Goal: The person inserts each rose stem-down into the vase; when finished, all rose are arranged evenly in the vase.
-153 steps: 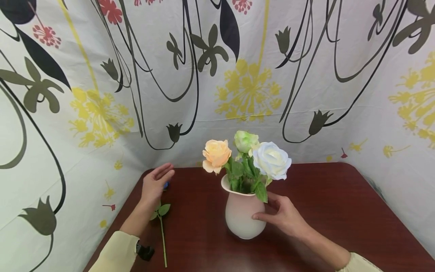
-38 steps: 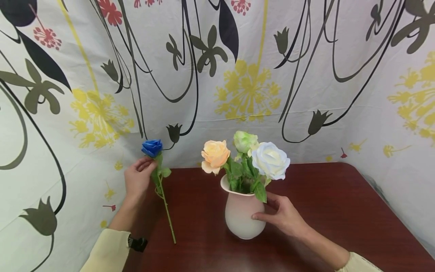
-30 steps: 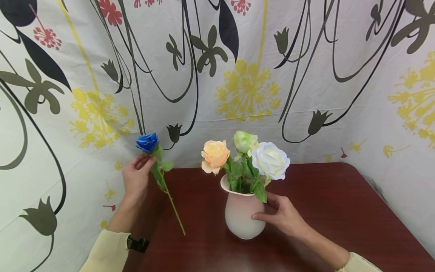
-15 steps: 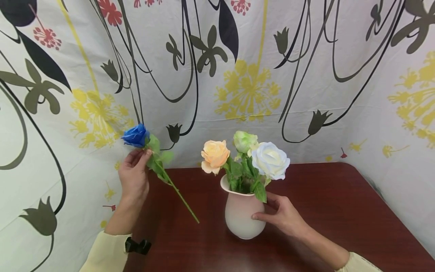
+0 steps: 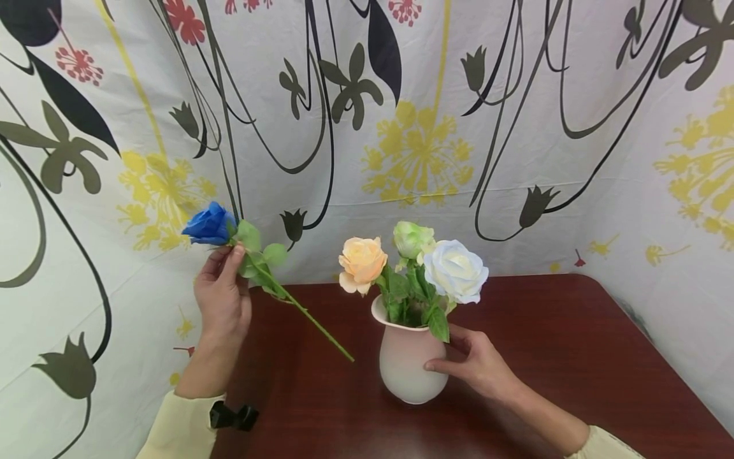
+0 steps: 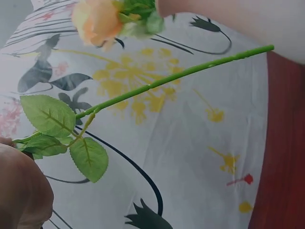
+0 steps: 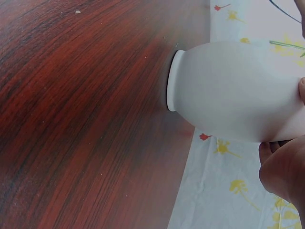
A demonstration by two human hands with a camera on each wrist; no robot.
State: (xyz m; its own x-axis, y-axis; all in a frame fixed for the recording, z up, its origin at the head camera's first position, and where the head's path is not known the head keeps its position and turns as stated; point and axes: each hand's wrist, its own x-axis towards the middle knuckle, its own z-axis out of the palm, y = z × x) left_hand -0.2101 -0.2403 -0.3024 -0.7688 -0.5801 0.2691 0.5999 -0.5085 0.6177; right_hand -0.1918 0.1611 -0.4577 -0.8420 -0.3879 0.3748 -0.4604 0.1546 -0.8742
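Note:
My left hand (image 5: 222, 298) pinches a blue rose (image 5: 209, 224) just under its bloom, between thumb and fingers, above the table's left side. The rose tilts, with its bare stem end pointing down and right toward the vase. In the left wrist view the long green stem (image 6: 183, 73) and its leaves (image 6: 48, 116) reach out from the hand. A pale pink-white vase (image 5: 408, 368) stands upright, and my right hand (image 5: 486, 371) grips its right side. The vase holds a peach rose (image 5: 362, 262), a green rose (image 5: 412, 238) and a pale blue-white rose (image 5: 457, 270).
The dark red wooden table (image 5: 539, 344) extends around the vase, its far edge close to a printed fabric backdrop (image 5: 367, 178). Fabric also rises along the left and right sides. A black band (image 5: 234, 415) sits on my left wrist.
My left hand has picked the blue rose up off the table, raised it, and tipped it so the stem swings right toward the vase. My right hand and the vase stay put.

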